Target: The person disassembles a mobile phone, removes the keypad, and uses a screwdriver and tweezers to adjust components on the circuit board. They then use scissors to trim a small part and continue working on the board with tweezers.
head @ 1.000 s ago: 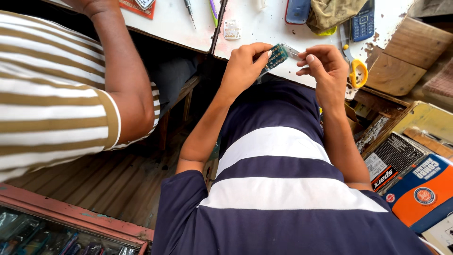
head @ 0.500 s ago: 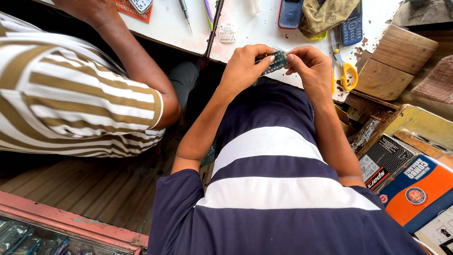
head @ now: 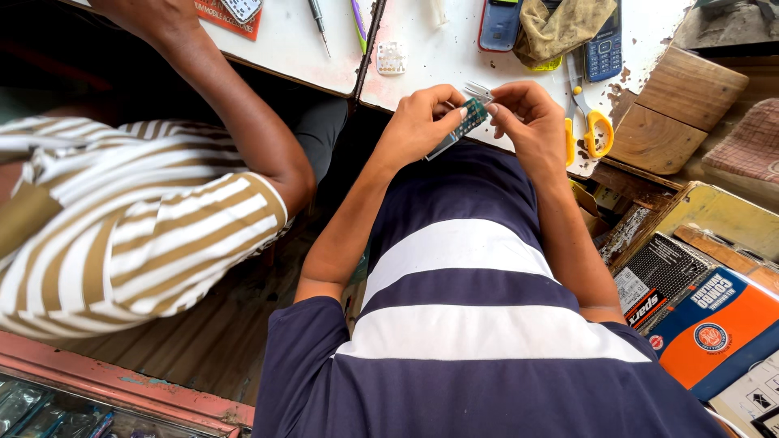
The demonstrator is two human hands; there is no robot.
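- Pinching a small green circuit board [head: 461, 123] by its lower end, the left hand [head: 418, 126] has its fingers curled closed round it, just above the lap and at the near edge of the white worktable [head: 454, 57].
- The right hand [head: 531, 122] meets the board's upper end, fingertips drawn together on it; thin metal tweezers [head: 479, 89] show just above the two hands, but whether the right hand grips them cannot be told.
- Yellow-handled scissors [head: 591, 122] lie on the table just beside the right hand.
- Farther back lie a dark blue keypad phone [head: 604, 45], a crumpled olive cloth [head: 560, 28] and a blue phone shell [head: 498, 24].
- A small white keypad piece [head: 391, 58] sits near the table's middle.
- Another person in a brown-and-white striped shirt [head: 122, 235] sits to the left, one arm reaching onto the table.
- An orange and blue cardboard box [head: 718, 328] lies low on the right.
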